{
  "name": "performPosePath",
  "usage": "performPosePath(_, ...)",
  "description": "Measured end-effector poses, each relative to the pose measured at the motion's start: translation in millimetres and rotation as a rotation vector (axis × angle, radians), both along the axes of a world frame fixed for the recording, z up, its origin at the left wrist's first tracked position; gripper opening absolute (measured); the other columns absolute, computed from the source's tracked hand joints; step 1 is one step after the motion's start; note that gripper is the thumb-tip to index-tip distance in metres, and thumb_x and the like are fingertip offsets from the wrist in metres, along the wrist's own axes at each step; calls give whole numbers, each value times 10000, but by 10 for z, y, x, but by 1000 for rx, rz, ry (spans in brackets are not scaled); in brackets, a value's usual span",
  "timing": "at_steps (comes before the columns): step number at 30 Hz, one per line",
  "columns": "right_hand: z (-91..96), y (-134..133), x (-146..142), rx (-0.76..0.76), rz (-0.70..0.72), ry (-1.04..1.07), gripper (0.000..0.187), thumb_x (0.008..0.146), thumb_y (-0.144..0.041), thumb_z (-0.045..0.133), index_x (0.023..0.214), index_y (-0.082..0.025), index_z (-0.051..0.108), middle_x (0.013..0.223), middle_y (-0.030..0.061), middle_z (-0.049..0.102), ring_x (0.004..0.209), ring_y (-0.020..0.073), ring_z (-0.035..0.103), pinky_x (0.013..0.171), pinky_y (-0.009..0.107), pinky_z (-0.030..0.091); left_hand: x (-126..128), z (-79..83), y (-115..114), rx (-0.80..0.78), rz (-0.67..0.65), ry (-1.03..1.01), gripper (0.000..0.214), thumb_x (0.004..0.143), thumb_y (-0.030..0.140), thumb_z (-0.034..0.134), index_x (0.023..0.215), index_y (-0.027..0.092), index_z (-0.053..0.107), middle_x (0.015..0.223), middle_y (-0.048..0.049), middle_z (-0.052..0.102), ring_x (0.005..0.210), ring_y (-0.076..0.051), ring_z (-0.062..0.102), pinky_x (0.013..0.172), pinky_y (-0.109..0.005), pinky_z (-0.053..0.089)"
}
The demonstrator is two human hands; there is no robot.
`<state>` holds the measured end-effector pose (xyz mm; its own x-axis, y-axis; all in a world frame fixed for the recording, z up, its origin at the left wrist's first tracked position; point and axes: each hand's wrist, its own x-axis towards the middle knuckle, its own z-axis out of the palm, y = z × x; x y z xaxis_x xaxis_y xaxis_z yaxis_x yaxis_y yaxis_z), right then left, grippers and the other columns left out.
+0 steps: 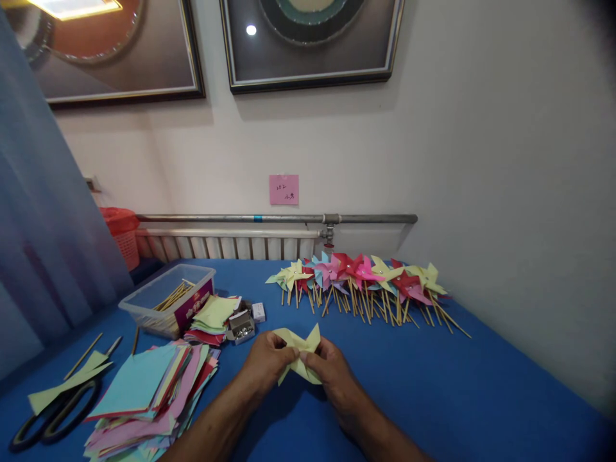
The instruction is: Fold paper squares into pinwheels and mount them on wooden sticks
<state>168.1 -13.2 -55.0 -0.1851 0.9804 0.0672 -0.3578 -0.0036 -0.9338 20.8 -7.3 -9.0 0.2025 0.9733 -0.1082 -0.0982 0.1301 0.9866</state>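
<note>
Between my two hands is a pale yellow paper pinwheel [308, 370], its pointed corners folded in toward the middle. My left hand [271, 358] pinches it from the left, thumb near the centre. From the right, my right hand [332, 367] grips it with the thumb also pressed close to the centre. Both thumbs nearly meet there and hide the middle of the paper. No stick shows on this pinwheel. Beyond my left hand stands a small open box of metal pins [241, 328].
Finished pinwheels [356, 276] on sticks lie in a row at the back right. To the left are a stack of coloured paper [139, 385], black-handled scissors [72, 410], a clear plastic box [144, 312] holding sticks, and smaller paper pieces [214, 314]. A radiator [226, 246] runs along the wall.
</note>
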Motion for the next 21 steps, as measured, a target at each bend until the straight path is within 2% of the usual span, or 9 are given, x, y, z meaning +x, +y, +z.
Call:
performPosePath(5,-52,27,-7,-18,-38,-15,494,676,-488,888,1022,-161,756,841,60,791,754,235,725,710,315,548,10,-6,-6,-15,-13,-30,291,518,340,840,662,103,754,571,-46,687,502,-129,548,537,-249,393)
performPosePath(10,-118,94,-10,19,-33,-41,527,671,-542,880,1013,-161,754,829,70,790,747,257,728,707,352,568,15,14,-19,-12,-33,-45,240,530,323,823,648,128,749,574,-27,690,500,-122,539,545,-246,386)
performPosePath(21,-112,101,-25,-19,-31,-32,580,637,-614,897,974,-166,748,830,69,783,712,230,703,678,322,528,1,13,-4,0,3,4,187,540,322,788,623,164,730,553,-7,680,501,-131,532,540,-252,376)
